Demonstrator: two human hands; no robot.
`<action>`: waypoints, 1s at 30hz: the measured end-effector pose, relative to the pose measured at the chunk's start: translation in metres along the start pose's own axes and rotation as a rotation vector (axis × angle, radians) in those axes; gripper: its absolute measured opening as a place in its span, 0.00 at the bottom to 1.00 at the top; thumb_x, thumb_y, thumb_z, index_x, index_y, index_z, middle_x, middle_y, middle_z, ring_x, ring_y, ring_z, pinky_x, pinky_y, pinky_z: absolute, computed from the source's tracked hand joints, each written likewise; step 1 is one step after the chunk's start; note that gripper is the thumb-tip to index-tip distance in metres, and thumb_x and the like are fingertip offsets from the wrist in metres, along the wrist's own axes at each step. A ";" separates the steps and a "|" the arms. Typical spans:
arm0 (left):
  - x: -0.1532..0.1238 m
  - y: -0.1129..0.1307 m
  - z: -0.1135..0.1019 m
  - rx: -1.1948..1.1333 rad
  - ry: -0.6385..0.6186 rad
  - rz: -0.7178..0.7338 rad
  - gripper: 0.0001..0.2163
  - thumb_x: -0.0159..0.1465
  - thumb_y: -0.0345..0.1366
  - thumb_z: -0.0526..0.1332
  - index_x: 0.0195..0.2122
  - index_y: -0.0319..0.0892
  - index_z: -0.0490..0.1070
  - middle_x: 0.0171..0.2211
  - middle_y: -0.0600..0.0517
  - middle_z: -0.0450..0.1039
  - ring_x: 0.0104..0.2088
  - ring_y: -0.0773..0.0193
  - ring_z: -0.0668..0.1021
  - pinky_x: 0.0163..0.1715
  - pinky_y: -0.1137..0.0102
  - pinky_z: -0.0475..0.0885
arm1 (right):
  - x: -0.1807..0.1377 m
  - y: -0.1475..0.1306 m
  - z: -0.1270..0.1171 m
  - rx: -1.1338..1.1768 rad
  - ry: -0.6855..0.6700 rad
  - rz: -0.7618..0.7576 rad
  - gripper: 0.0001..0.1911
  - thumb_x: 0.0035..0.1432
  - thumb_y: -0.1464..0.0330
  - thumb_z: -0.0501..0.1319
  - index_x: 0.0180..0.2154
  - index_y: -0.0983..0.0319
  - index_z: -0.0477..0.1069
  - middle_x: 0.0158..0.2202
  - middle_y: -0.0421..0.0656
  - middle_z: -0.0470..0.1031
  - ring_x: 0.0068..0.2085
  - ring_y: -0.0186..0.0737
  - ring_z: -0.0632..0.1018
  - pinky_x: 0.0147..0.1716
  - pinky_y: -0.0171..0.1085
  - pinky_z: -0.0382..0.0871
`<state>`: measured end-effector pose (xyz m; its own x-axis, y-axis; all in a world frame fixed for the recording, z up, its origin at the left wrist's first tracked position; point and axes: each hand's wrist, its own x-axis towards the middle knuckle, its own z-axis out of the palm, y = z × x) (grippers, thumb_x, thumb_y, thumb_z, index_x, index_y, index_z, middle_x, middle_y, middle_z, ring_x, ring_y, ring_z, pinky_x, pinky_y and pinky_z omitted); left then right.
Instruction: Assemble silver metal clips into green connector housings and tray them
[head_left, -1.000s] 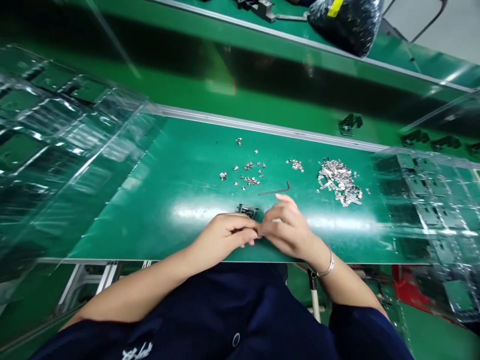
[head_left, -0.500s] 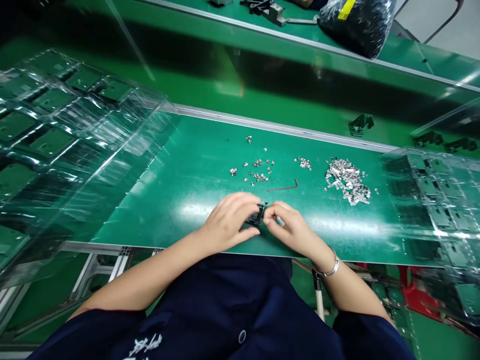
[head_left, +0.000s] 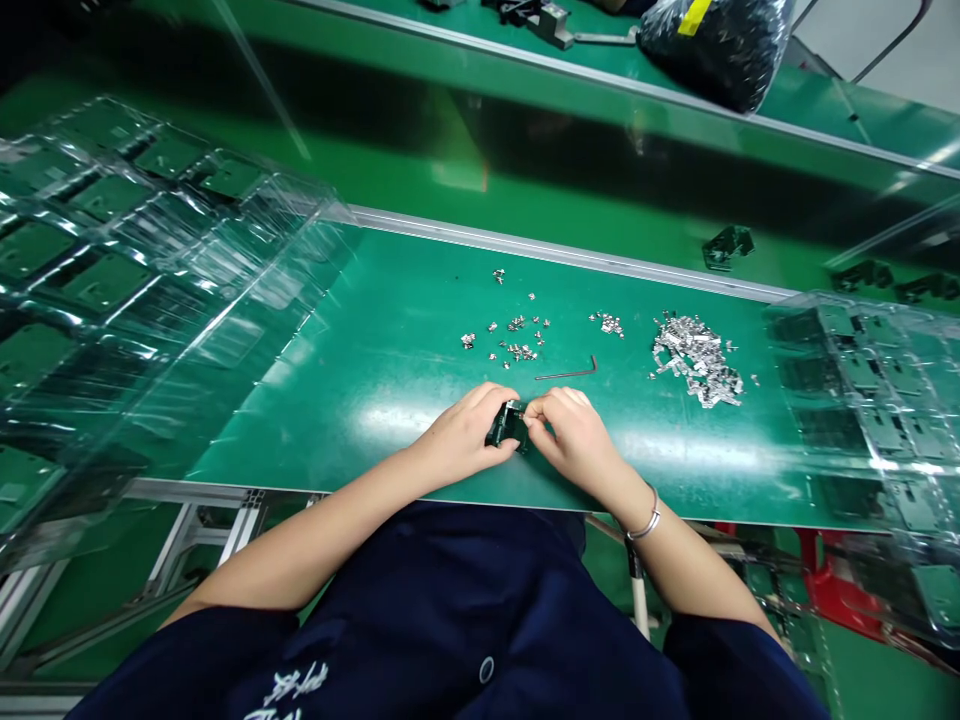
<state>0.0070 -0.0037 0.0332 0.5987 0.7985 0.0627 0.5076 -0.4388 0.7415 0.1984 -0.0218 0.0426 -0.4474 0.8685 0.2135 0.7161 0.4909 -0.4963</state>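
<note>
A small dark part [head_left: 507, 424], black and boxy, sits between my hands near the front edge of the green table [head_left: 315, 400]. My left hand [head_left: 469, 430] grips it, thumb on the near side and fingers on the far side. At its right side, the fingertips of my right hand [head_left: 566, 430] are pinched together against the part; whatever they hold is too small to make out. Just beyond my hands lies a dark L-shaped hex key [head_left: 566, 375]. Small shiny metal pieces [head_left: 520, 352] are scattered behind it.
A bigger heap of silvery metal pieces [head_left: 697, 360] lies to the right. Clear plastic trays [head_left: 150, 260] are on the left, more clear trays [head_left: 885, 400] on the right. A metal rail [head_left: 525, 250] runs along the back; a black plastic bag [head_left: 720, 50] sits on the far bench.
My left hand has gone from fingers spread over the dark part to gripping it at its edges. My right hand has shifted slightly and stays pinched at the part's right side.
</note>
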 end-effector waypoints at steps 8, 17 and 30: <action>-0.002 0.002 0.006 0.082 0.037 0.029 0.19 0.56 0.30 0.62 0.48 0.42 0.61 0.45 0.47 0.68 0.46 0.55 0.73 0.45 0.63 0.71 | -0.001 -0.002 0.002 -0.102 -0.018 0.011 0.09 0.63 0.73 0.51 0.31 0.62 0.65 0.28 0.43 0.67 0.32 0.42 0.67 0.33 0.38 0.59; -0.007 -0.002 0.010 0.052 0.052 0.020 0.19 0.56 0.29 0.60 0.49 0.42 0.61 0.44 0.47 0.68 0.46 0.56 0.73 0.46 0.63 0.71 | 0.000 -0.010 0.001 -0.162 -0.129 0.054 0.06 0.63 0.73 0.51 0.34 0.61 0.65 0.32 0.44 0.68 0.36 0.43 0.68 0.31 0.36 0.64; 0.016 0.016 -0.029 0.269 -0.243 -0.090 0.07 0.63 0.34 0.53 0.39 0.43 0.69 0.37 0.52 0.77 0.41 0.58 0.78 0.59 0.44 0.56 | 0.003 -0.009 0.004 -0.101 -0.094 -0.044 0.09 0.66 0.73 0.47 0.37 0.64 0.65 0.32 0.46 0.72 0.34 0.43 0.73 0.34 0.38 0.68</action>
<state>0.0068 0.0140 0.0654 0.6570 0.7323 -0.1792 0.6906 -0.4894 0.5325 0.1882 -0.0235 0.0442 -0.5246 0.8378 0.1512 0.7428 0.5372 -0.3995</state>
